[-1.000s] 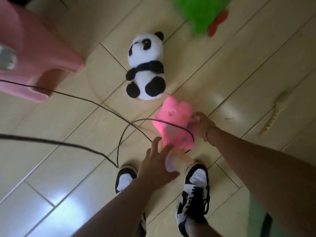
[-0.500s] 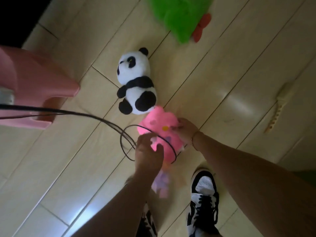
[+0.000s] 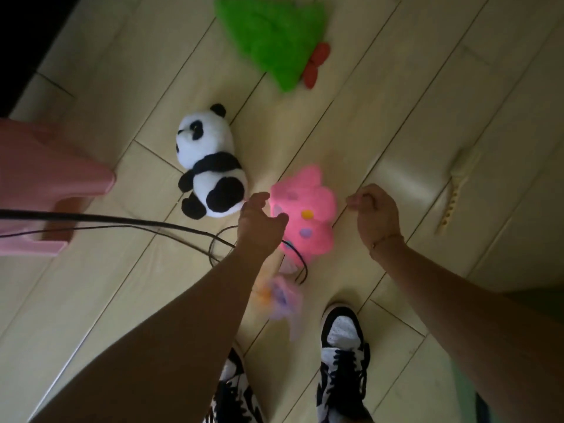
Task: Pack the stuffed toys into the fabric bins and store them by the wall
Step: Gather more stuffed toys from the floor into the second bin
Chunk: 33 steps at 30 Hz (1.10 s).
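Note:
A pink plush toy [image 3: 308, 218] with coloured dots is held just above the wooden floor, and a blurred purple part [image 3: 283, 297] dangles under it. My left hand [image 3: 259, 224] grips the pink toy's left edge. Just right of the toy, my right hand [image 3: 377, 212] hovers apart from it, fingers loosely curled and holding nothing. A black-and-white panda plush [image 3: 210, 166] lies on the floor to the left of the pink toy. A green plush with red bits [image 3: 274, 41] lies farther away at the top. No fabric bin is in view.
A pink plastic piece of furniture [image 3: 45, 184] stands at the left. A black cable [image 3: 122, 221] runs from it and loops under the pink toy. A cream recorder [image 3: 454, 193] lies at the right. My shoes [image 3: 343, 346] are below the hands.
My right hand has let go of the pink toy and moved off to the right. My left hand went from reaching to gripping the toy's left side.

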{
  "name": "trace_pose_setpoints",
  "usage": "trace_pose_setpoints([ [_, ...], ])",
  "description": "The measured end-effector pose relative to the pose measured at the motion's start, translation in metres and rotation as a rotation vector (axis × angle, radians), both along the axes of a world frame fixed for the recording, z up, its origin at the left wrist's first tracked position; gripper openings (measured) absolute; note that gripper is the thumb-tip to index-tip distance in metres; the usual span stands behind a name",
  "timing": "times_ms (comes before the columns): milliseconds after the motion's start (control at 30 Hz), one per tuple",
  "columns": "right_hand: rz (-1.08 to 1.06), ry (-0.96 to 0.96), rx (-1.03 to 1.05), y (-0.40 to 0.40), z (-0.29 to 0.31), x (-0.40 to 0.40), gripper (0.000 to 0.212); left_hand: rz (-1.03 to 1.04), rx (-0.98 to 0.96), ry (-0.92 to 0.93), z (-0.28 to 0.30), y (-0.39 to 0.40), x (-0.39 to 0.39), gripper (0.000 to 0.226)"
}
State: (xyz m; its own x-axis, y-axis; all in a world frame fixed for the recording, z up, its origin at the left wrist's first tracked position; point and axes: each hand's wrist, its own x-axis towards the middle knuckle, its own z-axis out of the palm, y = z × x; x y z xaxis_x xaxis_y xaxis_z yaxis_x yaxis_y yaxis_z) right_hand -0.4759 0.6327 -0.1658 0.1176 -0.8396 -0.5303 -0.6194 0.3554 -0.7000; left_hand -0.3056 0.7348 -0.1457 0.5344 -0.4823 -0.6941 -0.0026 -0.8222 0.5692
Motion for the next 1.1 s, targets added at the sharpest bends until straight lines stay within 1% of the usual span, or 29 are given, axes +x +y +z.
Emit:
trace_pose_setpoints([
  [67, -0.029, 0.222, 0.157, -0.002, -0.009, -0.009, 0.016, -0.128, 0.053, 0.040, -0.009, -0.011, -0.004, 0.060],
  [100, -0.053, 0.242, 0.297, 0.004, -0.012, -0.010, 0.022, -0.190, 0.061, 0.040, -0.016, -0.015, -0.006, 0.065],
  [167, -0.109, 0.133, 0.647, 0.020, -0.013, -0.004, 0.043, -0.256, 0.047, 0.011, -0.031, -0.024, -0.006, 0.072],
  [200, -0.122, 0.095, 0.778, 0.027, -0.013, 0.001, 0.054, -0.247, 0.039, 0.004, -0.038, -0.027, -0.004, 0.071],
  [233, -0.171, 0.054, 0.861, 0.029, -0.017, 0.004, 0.065, -0.207, 0.027, 0.023, -0.047, -0.033, -0.002, 0.070],
  [267, -0.239, -0.001, 0.906, 0.028, -0.024, 0.008, 0.073, -0.146, 0.017, 0.091, -0.055, -0.040, 0.000, 0.071],
  [333, -0.368, -0.159, 0.954, 0.023, -0.035, 0.017, 0.076, -0.064, 0.027, 0.258, -0.063, -0.050, 0.001, 0.082],
  [367, -0.410, -0.230, 0.899, 0.022, -0.040, 0.022, 0.072, -0.076, 0.022, 0.316, -0.065, -0.052, 0.000, 0.086],
  [400, -0.436, -0.273, 0.756, 0.021, -0.042, 0.026, 0.067, -0.096, -0.009, 0.338, -0.061, -0.053, -0.002, 0.087],
  [433, -0.436, -0.281, 0.566, 0.018, -0.037, 0.025, 0.060, -0.095, -0.057, 0.348, -0.056, -0.053, -0.004, 0.088],
  [467, -0.406, -0.296, 0.406, 0.013, -0.027, 0.020, 0.053, -0.073, -0.093, 0.372, -0.044, -0.054, -0.006, 0.092],
  [500, -0.360, -0.331, 0.322, 0.008, -0.009, 0.009, 0.050, -0.044, -0.103, 0.418, -0.031, -0.055, -0.009, 0.096],
  [533, -0.310, -0.379, 0.318, 0.002, 0.014, -0.006, 0.054, -0.030, -0.108, 0.483, -0.011, -0.056, -0.014, 0.096],
  [600, -0.204, -0.476, 0.417, -0.006, 0.067, -0.046, 0.069, -0.019, -0.164, 0.616, 0.030, -0.057, -0.026, 0.083],
  [633, -0.165, -0.494, 0.450, -0.004, 0.095, -0.068, 0.074, 0.005, -0.182, 0.678, 0.052, -0.057, -0.036, 0.076],
  [667, -0.171, -0.499, 0.437, -0.004, 0.131, -0.097, 0.076, -0.013, -0.177, 0.717, 0.087, -0.065, -0.054, 0.071],
  [700, -0.213, -0.505, 0.410, 0.000, 0.155, -0.115, 0.078, -0.053, -0.170, 0.722, 0.114, -0.066, -0.069, 0.066],
  [733, -0.301, -0.499, 0.374, 0.008, 0.173, -0.125, 0.081, -0.086, -0.173, 0.706, 0.131, -0.063, -0.078, 0.060],
  [800, -0.529, -0.477, 0.262, 0.025, 0.225, -0.165, 0.091, -0.096, -0.162, 0.708, 0.181, -0.064, -0.115, 0.051],
  [833, -0.599, -0.489, 0.260, 0.037, 0.250, -0.185, 0.094, -0.078, -0.161, 0.721, 0.206, -0.062, -0.134, 0.050],
  [867, -0.623, -0.515, 0.323, 0.051, 0.277, -0.201, 0.094, -0.094, -0.173, 0.734, 0.234, -0.059, -0.157, 0.048],
  [933, -0.689, -0.602, 0.454, 0.084, 0.322, -0.234, 0.082, -0.198, -0.179, 0.659, 0.275, -0.049, -0.204, 0.036],
  [967, -0.766, -0.639, 0.454, 0.100, 0.338, -0.251, 0.072, -0.257, -0.187, 0.601, 0.292, -0.044, -0.228, 0.027],
  [1000, -0.860, -0.651, 0.421, 0.116, 0.352, -0.267, 0.062, -0.301, -0.208, 0.548, 0.307, -0.038, -0.250, 0.023],
  [1033, -0.958, -0.654, 0.379, 0.132, 0.361, -0.284, 0.057, -0.337, -0.208, 0.489, 0.321, -0.033, -0.273, 0.026],
  [1100, -1.119, -0.692, 0.318, 0.160, 0.366, -0.318, 0.060, -0.479, -0.229, 0.465, 0.338, -0.027, -0.317, 0.047],
])
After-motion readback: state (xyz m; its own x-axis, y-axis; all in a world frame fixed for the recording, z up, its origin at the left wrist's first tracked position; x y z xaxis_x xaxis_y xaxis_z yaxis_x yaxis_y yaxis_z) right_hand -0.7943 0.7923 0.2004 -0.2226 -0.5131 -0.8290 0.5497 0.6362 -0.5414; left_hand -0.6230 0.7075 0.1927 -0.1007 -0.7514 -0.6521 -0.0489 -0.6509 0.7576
